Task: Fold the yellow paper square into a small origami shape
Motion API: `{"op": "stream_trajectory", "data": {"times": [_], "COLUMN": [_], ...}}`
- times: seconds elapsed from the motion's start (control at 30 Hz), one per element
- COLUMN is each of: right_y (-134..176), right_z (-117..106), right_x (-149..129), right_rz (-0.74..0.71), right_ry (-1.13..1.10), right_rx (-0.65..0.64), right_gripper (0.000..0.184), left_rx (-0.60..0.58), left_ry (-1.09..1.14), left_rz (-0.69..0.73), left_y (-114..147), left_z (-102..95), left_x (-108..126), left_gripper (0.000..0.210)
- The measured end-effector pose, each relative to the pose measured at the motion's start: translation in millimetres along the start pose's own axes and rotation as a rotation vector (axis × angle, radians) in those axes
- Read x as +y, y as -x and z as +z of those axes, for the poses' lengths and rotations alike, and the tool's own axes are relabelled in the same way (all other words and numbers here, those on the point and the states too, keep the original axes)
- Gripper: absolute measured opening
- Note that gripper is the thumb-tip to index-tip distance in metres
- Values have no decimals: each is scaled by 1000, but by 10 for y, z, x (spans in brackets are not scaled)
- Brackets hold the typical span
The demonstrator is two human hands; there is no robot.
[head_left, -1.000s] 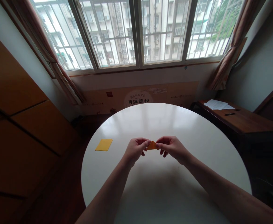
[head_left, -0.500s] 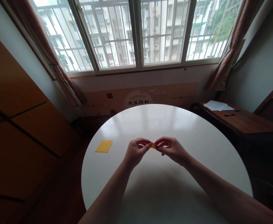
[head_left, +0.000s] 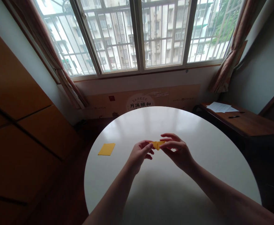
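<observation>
A small piece of folded yellow paper (head_left: 157, 145), roughly a triangle pointing down, is held above the white table between my two hands. My left hand (head_left: 140, 154) pinches its left end between thumb and fingers. At the right end, the thumb and index finger of my right hand (head_left: 177, 150) close on the paper, while other fingers are raised and spread. The paper's ends are hidden behind the fingertips. On the table to the left lies a flat stack or sheet of square yellow paper (head_left: 106, 149), apart from both hands.
The round white table (head_left: 165, 122) reaches toward a printed board (head_left: 186, 93) below the barred window (head_left: 162, 34). A wooden bench (head_left: 256, 123) at the right bears white papers (head_left: 218, 107) and a black pen (head_left: 233, 117). Wooden cabinets (head_left: 22, 137) stand at the left.
More of the folded paper now shows between my hands, as a downward triangle. My right hand has shifted its grip and lifted its upper fingers. The whole view has shifted slightly.
</observation>
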State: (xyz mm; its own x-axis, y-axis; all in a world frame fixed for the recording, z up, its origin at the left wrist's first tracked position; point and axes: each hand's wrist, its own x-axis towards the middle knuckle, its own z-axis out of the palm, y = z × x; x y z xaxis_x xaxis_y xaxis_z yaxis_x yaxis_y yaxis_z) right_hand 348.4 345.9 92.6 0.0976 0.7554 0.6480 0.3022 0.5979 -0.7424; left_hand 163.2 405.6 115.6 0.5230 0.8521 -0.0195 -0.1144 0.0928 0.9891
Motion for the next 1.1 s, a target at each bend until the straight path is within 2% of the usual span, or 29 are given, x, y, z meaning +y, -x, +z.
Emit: {"op": "stream_trajectory", "data": {"times": [0.13, 0.23, 0.3, 0.4, 0.5, 0.6, 0.73, 0.93, 1.1], "right_y": [11, 9, 3, -11, -23, -26, -24, 1, 27], "right_z": [9, 10, 7, 1, -3, 6, 37, 86, 113], "right_x": [-34, -61, -71, -58, -11, 49, 82, 22, 28], "right_rz": [-49, -25, 45, 188, 313, 392, 399, 326, 385], "right_ry": [50, 68, 32, -105, -242, -314, -339, -217, -261], "right_rx": [-28, 17, 62, 90, 38, -30, -32, -61, -59], "right_gripper": [11, 9, 10, 26, 39, 34, 30, 31, 37], "left_rx": [55, 98, 113, 122, 118, 114, 106, 134, 145], "left_ry": [-54, -110, -138, -155, -169, -173, -183, -159, -149], "left_rz": [107, 195, 208, 191, 182, 187, 206, 257, 256], "left_y": [13, 10, 13, 28, 40, 37, 16, -8, -7], "left_z": [18, 6, 4, 14, 23, 17, -2, 1, -4], "left_x": [20, 19, 25, 43, 56, 47, 21, 9, 0], "left_gripper": [31, 28, 26, 25, 24, 26, 26, 24, 28]}}
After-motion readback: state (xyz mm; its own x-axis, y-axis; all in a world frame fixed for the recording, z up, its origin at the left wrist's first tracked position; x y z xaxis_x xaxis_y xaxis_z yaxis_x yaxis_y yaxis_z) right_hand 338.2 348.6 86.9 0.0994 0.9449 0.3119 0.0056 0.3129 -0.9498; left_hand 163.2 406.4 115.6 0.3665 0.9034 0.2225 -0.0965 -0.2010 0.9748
